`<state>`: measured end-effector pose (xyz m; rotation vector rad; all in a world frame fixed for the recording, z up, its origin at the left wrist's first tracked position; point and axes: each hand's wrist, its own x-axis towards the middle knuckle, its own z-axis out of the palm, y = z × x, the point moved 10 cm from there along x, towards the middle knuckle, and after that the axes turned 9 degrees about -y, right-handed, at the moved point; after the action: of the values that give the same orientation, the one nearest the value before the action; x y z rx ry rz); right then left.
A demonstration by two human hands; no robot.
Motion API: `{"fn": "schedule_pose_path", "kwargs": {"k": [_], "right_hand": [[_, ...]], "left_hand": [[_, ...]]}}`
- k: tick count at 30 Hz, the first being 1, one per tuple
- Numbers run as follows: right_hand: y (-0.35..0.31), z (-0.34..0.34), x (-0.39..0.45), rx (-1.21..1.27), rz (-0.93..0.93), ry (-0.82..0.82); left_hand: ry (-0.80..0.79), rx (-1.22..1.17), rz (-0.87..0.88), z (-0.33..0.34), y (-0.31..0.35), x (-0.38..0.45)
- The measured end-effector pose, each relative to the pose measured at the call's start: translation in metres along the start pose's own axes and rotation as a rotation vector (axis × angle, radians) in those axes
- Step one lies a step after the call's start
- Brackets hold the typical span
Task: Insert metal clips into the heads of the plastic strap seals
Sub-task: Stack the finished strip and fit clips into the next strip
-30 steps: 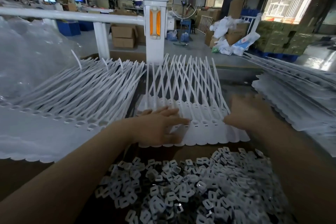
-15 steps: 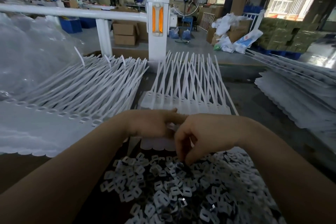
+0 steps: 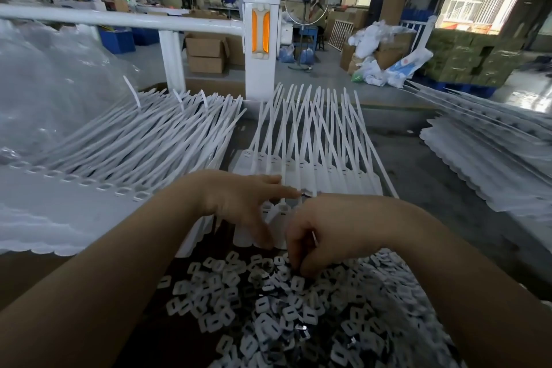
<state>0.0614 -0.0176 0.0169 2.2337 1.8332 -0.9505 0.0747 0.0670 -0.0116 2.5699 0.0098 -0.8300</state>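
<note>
So your right hand [image 3: 325,233] is dipping curled fingertips into the clip pile [image 3: 298,308], seemingly pinching one, though I can't tell for sure. Your left hand [image 3: 245,203] is lying spread on the strap heads [image 3: 328,179], finger pointing along the row. I'd be grabbing a single clip and keeping that row pinned flat.

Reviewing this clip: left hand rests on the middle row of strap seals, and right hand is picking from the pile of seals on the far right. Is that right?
Not quite. In the head view the right hand has its curled fingertips in the pile of metal clips nearest the camera, not at the stack on the far right. The left hand does rest on the middle strap seals.
</note>
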Motion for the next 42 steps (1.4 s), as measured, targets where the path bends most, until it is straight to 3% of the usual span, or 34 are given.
{"fn": "schedule_pose_path", "kwargs": {"k": [5,11,14,21,34,39,42], "right_hand": [[0.012,-0.021,-0.007,0.191,-0.009,0.154],[0.049,-0.042,-0.020,0.616,0.066,0.460],[0.060,-0.042,-0.020,0.767,0.085,0.513],[0.065,-0.042,-0.015,0.917,0.036,0.531],[0.062,-0.036,-0.008,0.935,0.006,0.531],[0.066,-0.027,-0.001,0.560,0.190,0.520],[0.062,-0.023,0.003,0.440,0.194,0.443]], "left_hand": [[0.001,-0.031,0.035,-0.006,0.007,-0.011],[0.225,-0.256,0.170,-0.041,0.016,-0.034],[0.267,-0.423,0.214,-0.048,0.017,-0.036],[0.312,-0.479,0.176,-0.053,0.013,-0.032],[0.292,-0.481,0.160,-0.045,0.016,-0.029],[0.400,-0.490,0.013,-0.052,-0.011,-0.034],[0.385,-0.474,-0.103,-0.048,-0.032,-0.033]]}}
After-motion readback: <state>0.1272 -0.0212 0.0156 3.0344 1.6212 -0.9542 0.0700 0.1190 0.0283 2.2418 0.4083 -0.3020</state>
